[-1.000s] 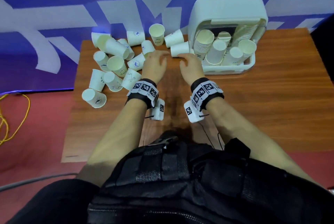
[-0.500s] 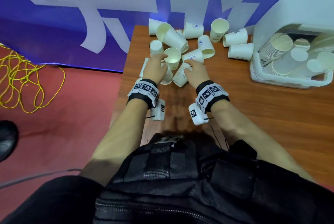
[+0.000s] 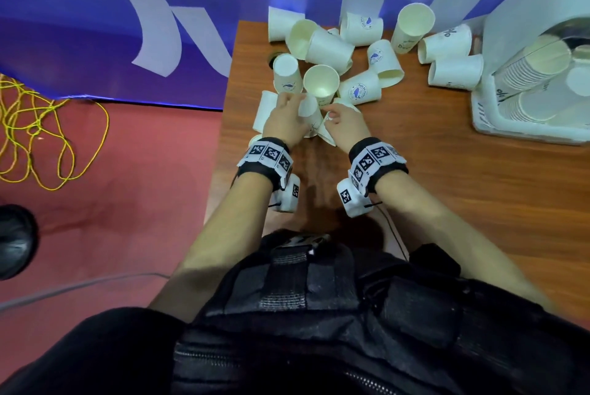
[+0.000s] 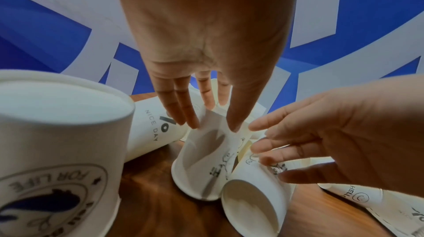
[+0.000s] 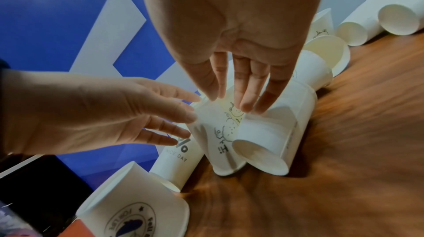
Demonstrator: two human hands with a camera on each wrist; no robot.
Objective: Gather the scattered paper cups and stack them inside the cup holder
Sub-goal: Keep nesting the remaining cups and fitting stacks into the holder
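A blue banner with large white shapes hangs behind the wood-grain bench, reaching down to a reddish floor. Tangled yellow cord lies on the floor at left, and a grey cable runs nearer the viewer.

Both hands are now farther left than a second ago, off the cups beside the cup holder; left hand and right hand reach two overturned paper cups.
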